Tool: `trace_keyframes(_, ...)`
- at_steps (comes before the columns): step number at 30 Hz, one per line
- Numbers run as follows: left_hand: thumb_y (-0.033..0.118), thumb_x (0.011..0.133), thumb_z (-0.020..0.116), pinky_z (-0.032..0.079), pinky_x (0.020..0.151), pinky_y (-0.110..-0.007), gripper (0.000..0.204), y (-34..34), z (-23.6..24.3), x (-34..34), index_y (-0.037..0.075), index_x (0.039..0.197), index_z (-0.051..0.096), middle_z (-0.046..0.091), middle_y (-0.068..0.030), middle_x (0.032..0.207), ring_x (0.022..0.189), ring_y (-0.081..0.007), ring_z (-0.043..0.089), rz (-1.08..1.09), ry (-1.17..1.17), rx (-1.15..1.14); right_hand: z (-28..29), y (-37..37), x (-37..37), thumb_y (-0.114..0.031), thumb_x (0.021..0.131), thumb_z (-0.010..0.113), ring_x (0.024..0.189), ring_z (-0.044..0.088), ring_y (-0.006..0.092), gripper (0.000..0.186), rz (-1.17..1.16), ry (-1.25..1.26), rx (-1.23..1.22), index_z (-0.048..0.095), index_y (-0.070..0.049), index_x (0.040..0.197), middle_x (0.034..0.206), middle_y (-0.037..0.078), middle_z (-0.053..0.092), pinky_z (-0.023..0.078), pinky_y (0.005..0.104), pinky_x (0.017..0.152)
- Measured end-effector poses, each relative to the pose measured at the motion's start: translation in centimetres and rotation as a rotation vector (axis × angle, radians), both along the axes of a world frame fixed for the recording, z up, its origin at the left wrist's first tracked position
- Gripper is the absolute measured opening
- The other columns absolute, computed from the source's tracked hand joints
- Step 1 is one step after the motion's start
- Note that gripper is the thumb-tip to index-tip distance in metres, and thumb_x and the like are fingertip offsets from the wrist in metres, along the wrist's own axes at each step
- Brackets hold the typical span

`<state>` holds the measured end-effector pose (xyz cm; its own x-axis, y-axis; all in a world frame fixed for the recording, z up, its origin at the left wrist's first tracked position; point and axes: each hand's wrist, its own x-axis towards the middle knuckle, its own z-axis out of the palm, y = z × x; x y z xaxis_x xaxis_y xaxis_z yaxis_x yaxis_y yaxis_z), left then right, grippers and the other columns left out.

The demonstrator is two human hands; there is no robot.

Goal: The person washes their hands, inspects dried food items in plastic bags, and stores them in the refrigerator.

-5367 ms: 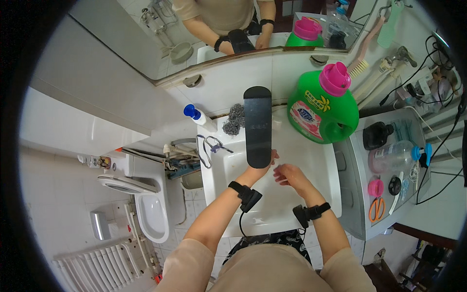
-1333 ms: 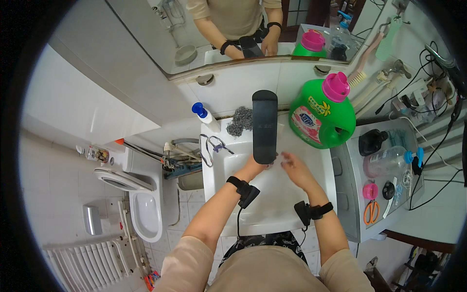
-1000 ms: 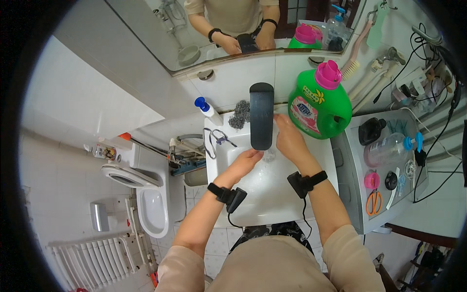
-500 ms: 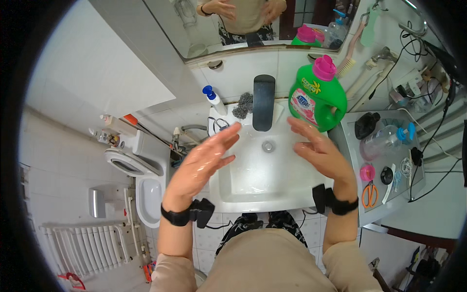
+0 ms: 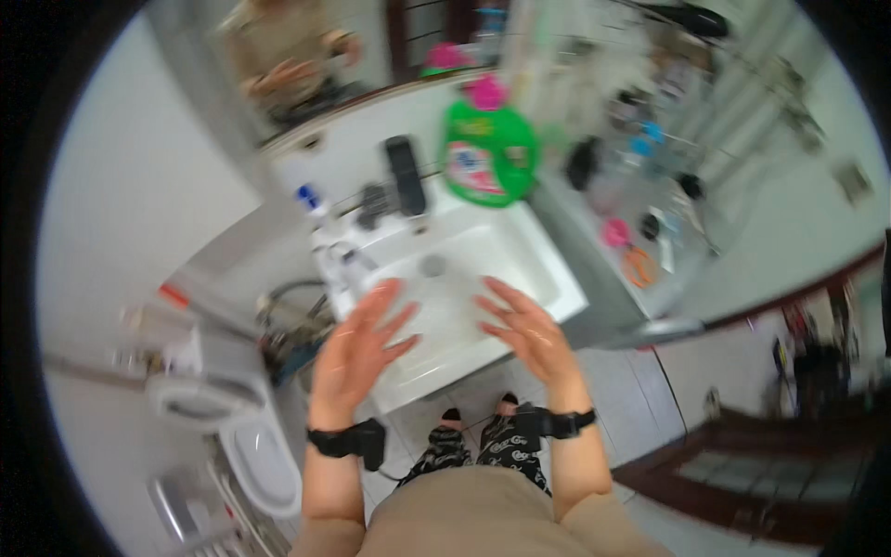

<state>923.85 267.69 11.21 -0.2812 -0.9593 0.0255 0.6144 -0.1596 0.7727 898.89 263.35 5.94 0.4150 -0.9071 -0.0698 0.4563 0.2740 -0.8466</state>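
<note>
My left hand (image 5: 357, 348) hangs over the left front part of the white sink (image 5: 552, 302), fingers apart and holding nothing. Across from it, my right hand (image 5: 529, 330) is likewise open and bare above the basin's right front, palm turned inward. Both look wet. A dark faucet (image 5: 406, 176) stands at the back of the sink, with the drain (image 5: 432, 265) below it. Beside the faucet lies a grey scouring ball (image 5: 374, 202). A green detergent jug (image 5: 492, 153) with a pink cap is at the back right, out of reach of either hand.
A white bottle with a blue pump (image 5: 311, 199) is at the sink's back left. On the side counter to the right are orange scissors (image 5: 639, 266) and a clear blue-topped spray bottle (image 5: 624, 167). A toilet (image 5: 264, 464) stands left; a dark wooden door (image 5: 761, 483) lies right.
The view has turned and blurred, bringing the door and floor at right into sight. My hands have come closer together and back toward the sink's front edge, staying open.
</note>
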Motion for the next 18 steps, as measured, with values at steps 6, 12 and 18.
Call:
trace_keyframes(6,0.054,0.082,0.050,0.023,0.096,-0.063,0.077,-0.8,-9.2,-5.0,0.025,0.142,0.013,0.000,-0.0064,0.149,0.134,-0.0373,0.005,0.138,-0.342,0.412,-5.5,3.8,-8.5,-0.034,0.084,0.056,0.133,0.019,0.0323,0.059,-0.145,1.199,-0.387,0.035,-0.014,0.135,0.144,0.018,0.019,0.023,0.0390,0.106)
trace_keyframes(12,0.049,0.084,0.048,0.012,0.095,-0.068,0.072,4.8,-8.4,-28.6,0.032,0.142,0.009,-0.005,0.0015,0.149,0.135,-0.0352,-0.007,-0.216,-0.433,0.435,-6.9,27.3,-33.3,-0.035,0.081,0.059,0.133,0.016,0.0349,0.072,-0.810,1.007,-0.002,0.023,-0.013,0.140,0.144,0.025,0.012,0.020,0.0387,0.107)
trace_keyframes(18,0.040,0.085,0.049,0.030,0.085,-0.056,0.066,21.0,-6.4,-50.5,0.034,0.141,0.014,-0.004,0.0000,0.149,0.135,-0.0345,0.000,-0.721,-0.665,0.133,-6.1,59.7,-43.9,-0.029,0.080,0.063,0.132,0.021,0.0339,0.082,-1.643,0.589,0.384,0.015,-0.002,0.140,0.141,0.023,0.023,0.022,0.0373,0.106)
